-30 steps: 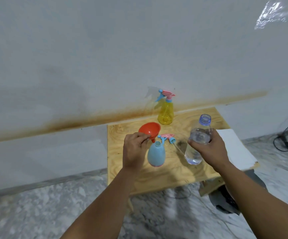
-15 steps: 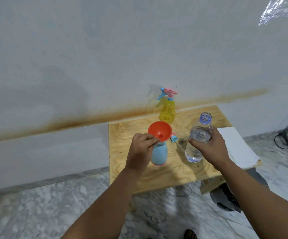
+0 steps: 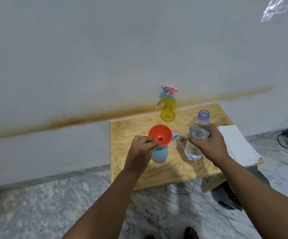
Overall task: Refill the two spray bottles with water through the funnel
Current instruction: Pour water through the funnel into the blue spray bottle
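The left hand [image 3: 140,149] pinches the rim of the orange plastic funnel [image 3: 160,135] with curled fingers, steadying it in the neck of the pale blue spray bottle [image 3: 159,155] on the plywood desk [image 3: 174,168]. The right hand [image 3: 208,144] wraps its fingers round the uncapped clear plastic water bottle [image 3: 197,135], upright beside it, apparently ready to pour. The yellow spray bottle [image 3: 168,109] waits at the back, sprayer on.

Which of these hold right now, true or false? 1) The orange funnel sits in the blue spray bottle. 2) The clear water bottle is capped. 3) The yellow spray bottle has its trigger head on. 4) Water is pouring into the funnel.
1) True: the orange plastic funnel sits in the neck of the pale blue spray bottle, held by the left hand.
2) False: the clear plastic water bottle, gripped by the right hand, is uncapped.
3) True: the yellow spray bottle has its trigger head on.
4) False: the water bottle is upright, not pouring.
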